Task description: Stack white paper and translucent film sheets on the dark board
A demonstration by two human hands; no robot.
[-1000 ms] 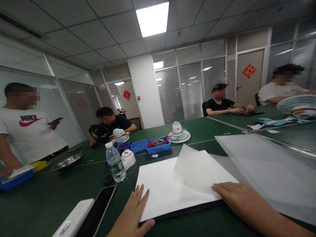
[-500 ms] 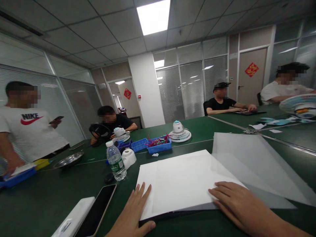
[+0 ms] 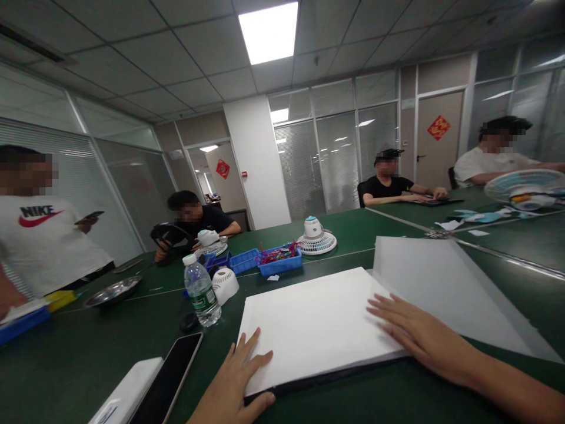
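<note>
"Any brand legible?"
"NIKE, on the white T-shirt (image 3: 48,244)."
"And nearer?"
"Left hand (image 3: 236,374) and right hand (image 3: 412,327) splayed, ungripping, at opposite edges of the white paper stack (image 3: 309,324) on the tabletop (image 3: 97,338)."

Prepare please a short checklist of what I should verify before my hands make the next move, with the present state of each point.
1. Left hand at the left edge of the white sheet: ok.
2. Right hand over the sheet's right edge: ok; how firmly it presses, cannot tell.
3. Translucent sheet, to the right, fully clear of the white sheet: cannot tell, the right hand hides part of the border.
4. Water bottle standing with its cap on: ok.
5. Phone apart from the left hand: ok, bare table shows between them.
</note>
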